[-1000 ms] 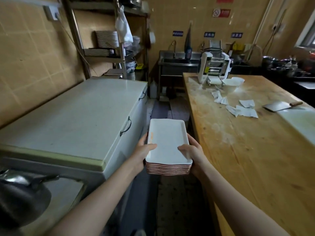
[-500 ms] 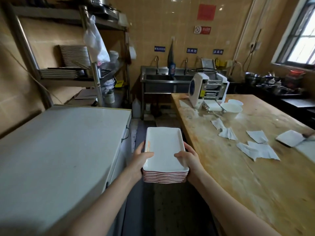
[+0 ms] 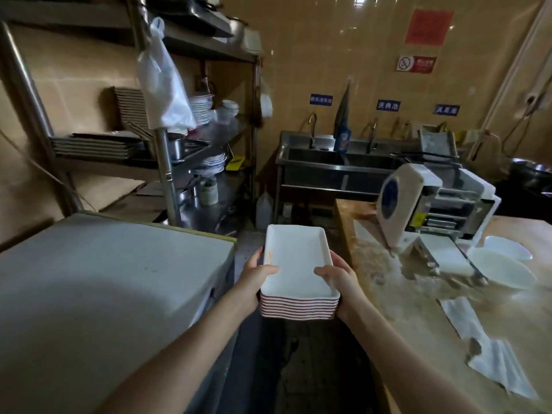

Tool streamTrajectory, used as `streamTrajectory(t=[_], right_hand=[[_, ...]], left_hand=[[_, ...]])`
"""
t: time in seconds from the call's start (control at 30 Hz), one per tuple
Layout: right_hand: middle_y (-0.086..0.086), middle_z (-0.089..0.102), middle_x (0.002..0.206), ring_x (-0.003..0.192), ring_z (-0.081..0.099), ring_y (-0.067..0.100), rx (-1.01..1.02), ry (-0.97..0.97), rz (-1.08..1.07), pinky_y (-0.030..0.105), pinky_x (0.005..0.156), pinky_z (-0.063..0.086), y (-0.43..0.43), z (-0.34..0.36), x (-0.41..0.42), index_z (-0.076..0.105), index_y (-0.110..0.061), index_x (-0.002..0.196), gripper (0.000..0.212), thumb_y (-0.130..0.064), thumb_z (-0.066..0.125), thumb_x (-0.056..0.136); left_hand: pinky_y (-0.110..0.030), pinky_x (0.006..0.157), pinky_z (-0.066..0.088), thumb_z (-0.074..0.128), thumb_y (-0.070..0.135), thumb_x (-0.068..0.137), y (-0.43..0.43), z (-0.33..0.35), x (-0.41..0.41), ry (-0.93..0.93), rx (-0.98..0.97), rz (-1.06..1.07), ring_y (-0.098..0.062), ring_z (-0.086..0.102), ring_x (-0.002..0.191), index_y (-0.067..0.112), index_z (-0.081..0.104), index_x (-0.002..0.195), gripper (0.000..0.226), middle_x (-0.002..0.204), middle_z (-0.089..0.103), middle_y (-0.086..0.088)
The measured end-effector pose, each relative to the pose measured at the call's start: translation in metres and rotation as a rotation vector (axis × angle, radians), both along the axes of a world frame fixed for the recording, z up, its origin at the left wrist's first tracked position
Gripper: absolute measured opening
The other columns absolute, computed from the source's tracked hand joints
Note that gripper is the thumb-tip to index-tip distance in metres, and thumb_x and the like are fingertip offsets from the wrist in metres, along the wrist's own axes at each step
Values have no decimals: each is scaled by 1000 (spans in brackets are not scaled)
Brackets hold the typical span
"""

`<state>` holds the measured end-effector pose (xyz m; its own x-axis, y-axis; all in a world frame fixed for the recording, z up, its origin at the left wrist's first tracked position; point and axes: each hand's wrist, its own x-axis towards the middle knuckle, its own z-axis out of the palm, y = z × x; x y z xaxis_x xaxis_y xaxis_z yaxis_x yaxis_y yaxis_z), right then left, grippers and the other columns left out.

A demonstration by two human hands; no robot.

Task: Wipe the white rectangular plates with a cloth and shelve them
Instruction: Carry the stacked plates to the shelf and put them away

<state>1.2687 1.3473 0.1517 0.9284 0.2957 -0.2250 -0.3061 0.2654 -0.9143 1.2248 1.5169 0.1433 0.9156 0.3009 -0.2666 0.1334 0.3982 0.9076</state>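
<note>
White rectangular plates [image 3: 295, 261], stacked, red-striped edges, held mid-air over floor aisle, between chest freezer [image 3: 104, 279] at left and wooden table [image 3: 418, 318] at right. I note left hand [image 3: 254, 277] gripping stack's left side, thumb curled over top rim; right hand [image 3: 340, 279] gripping right side likewise. On table: paper sheets [image 3: 495, 366], white bowl [image 3: 501, 271], white roller machine [image 3: 430, 201]. Beyond freezer: steel rack [image 3: 165, 174] holding stacked trays [image 3: 92, 144]. Far wall: steel sink [image 3: 334, 158].
</note>
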Motion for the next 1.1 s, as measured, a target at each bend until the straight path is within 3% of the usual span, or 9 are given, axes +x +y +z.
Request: streamTrajectory(t=[0.13, 0.27, 0.43, 0.53, 0.63, 0.73, 0.83, 1.0, 1.1], right_hand=[[12, 58, 122, 103, 60, 38, 50, 3, 60, 56, 80, 53, 25, 7, 85, 48, -22, 130, 65, 5, 63, 73], [10, 56, 119, 100, 61, 36, 36, 10, 93, 50, 73, 57, 57, 8, 168, 46, -27, 129, 68, 2, 67, 72], [10, 56, 116, 99, 60, 34, 25, -15, 116, 47, 70, 58, 106, 1, 266, 50, -27, 124, 63, 2, 69, 71], [12, 58, 116, 99, 61, 36, 54, -10, 106, 51, 72, 57, 143, 1, 328, 53, -24, 120, 61, 7, 65, 69], [13, 59, 117, 100, 61, 37, 66, 7, 121, 53, 76, 56, 183, 8, 388, 54, -21, 122, 61, 8, 64, 69], [13, 61, 115, 97, 64, 37, 84, 28, 142, 49, 72, 57, 221, 14, 443, 53, -21, 124, 64, 8, 65, 68], [14, 61, 117, 96, 64, 36, 79, 29, 172, 46, 69, 57, 254, 20, 489, 52, -21, 126, 66, 7, 66, 68], [18, 59, 122, 103, 61, 40, 128, 12, 281, 53, 82, 53, 307, 22, 563, 50, -15, 130, 63, 8, 61, 72], [22, 60, 120, 104, 60, 43, 147, 25, 304, 59, 90, 47, 340, 21, 612, 50, -13, 129, 59, 9, 58, 75]], left_hand=[[-32, 62, 55, 50, -13, 85, 20, 14, 73, -32, 36, 87, -23, 65, 83, 18, 42, 142, 65, 119, 61, -12], [-39, 82, 52, 51, -15, 84, 51, 18, 149, -61, 88, 159, -32, 61, 102, 16, 45, 140, 65, 131, 58, -18], [-31, 64, 53, 50, -16, 84, 97, 9, 243, -66, 88, 179, -24, 63, 90, 17, 43, 141, 66, 120, 61, -11], [-36, 74, 53, 48, -17, 83, 134, 4, 305, -87, 92, 187, -32, 61, 101, 15, 41, 143, 68, 128, 58, -16], [-37, 75, 52, 49, -16, 84, 171, 11, 360, -75, 96, 215, -36, 59, 105, 17, 41, 143, 68, 128, 58, -16], [-44, 87, 50, 51, -14, 84, 212, 17, 410, -77, 123, 230, -40, 57, 114, 19, 42, 142, 67, 132, 56, -17], [-45, 86, 51, 54, -12, 84, 245, 24, 451, -48, 118, 254, -40, 60, 110, 23, 42, 143, 69, 130, 58, -16], [-46, 86, 52, 56, -9, 85, 291, 27, 515, -4, 98, 320, -40, 62, 106, 28, 43, 140, 68, 125, 61, -16], [-44, 89, 50, 55, -11, 84, 319, 32, 559, -9, 132, 382, -39, 60, 108, 23, 45, 139, 66, 127, 60, -17]])
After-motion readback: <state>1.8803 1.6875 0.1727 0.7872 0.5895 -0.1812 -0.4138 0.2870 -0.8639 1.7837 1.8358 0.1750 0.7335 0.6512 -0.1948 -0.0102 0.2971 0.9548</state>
